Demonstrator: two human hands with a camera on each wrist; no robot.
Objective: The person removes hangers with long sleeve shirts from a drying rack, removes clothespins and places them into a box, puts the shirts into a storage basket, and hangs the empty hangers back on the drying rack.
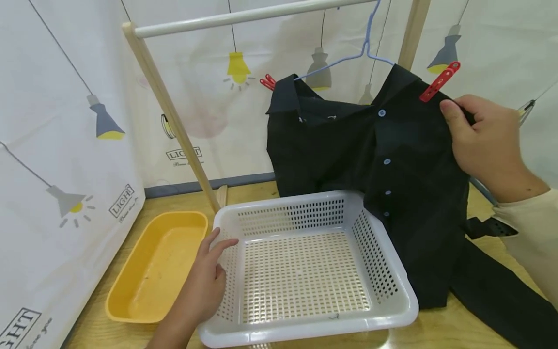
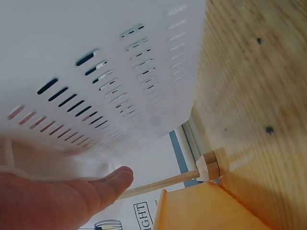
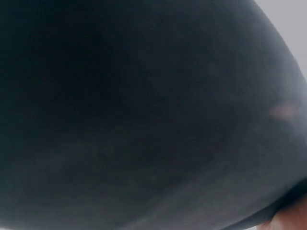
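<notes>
A black shirt [image 1: 418, 145] with light blue buttons hangs from a blue wire hanger [image 1: 367, 46]. Red clothespins sit at both shoulders, one [image 1: 440, 81] on the right and another [image 1: 268, 82] on the left. My right hand [image 1: 490, 138] pinches the shirt's right shoulder between thumb and fingers, just below the clothespin. Dark cloth [image 3: 144, 105] fills nearly all of the right wrist view. My left hand [image 1: 207, 278] is at the left rim of the white perforated basket [image 1: 314, 329], its fingers extended over the rim. In the left wrist view the basket's slotted side [image 2: 100, 81] is above that hand.
A yellow tray [image 1: 157, 271] stands left of the basket on the wooden table [image 1: 475, 310]. Behind them rises a rack with a white rail [image 1: 244, 18] and wooden posts [image 1: 170, 111]. Lamp-patterned cloth [image 1: 65, 87] lines the back and sides.
</notes>
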